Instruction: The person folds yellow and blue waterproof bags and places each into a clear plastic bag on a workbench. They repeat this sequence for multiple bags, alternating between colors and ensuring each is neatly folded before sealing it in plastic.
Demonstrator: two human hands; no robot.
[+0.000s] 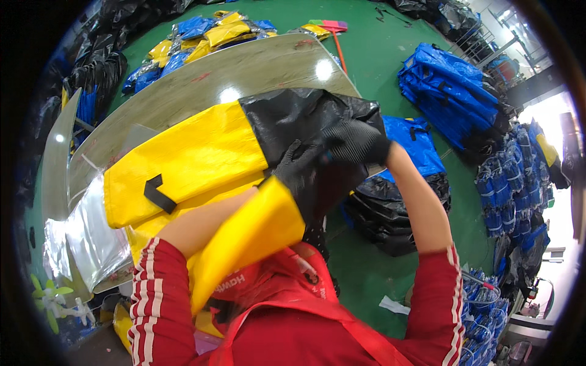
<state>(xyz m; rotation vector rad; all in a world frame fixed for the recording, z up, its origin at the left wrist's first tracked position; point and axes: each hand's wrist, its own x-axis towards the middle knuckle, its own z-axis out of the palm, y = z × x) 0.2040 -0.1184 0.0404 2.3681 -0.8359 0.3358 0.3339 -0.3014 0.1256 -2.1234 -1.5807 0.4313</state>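
Note:
A stack of folded yellow bags (183, 161) lies on a metal table (244, 70), its right end pushed into a black plastic bag (287, 116). My left hand (293, 165), in a dark glove with a yellow sleeve cover on the forearm, grips the black plastic at the stack's end. In the same kind of glove, my right hand (357, 143) grips the black bag's edge just to the right. A black strap (157, 194) shows on the yellow stack.
Clear plastic sheets (91, 238) hang at the table's left end. Blue bag piles (452, 88) and black sacks (390, 213) lie on the green floor at right. More yellow and blue bags (201, 36) and a broom (332, 27) lie beyond the table.

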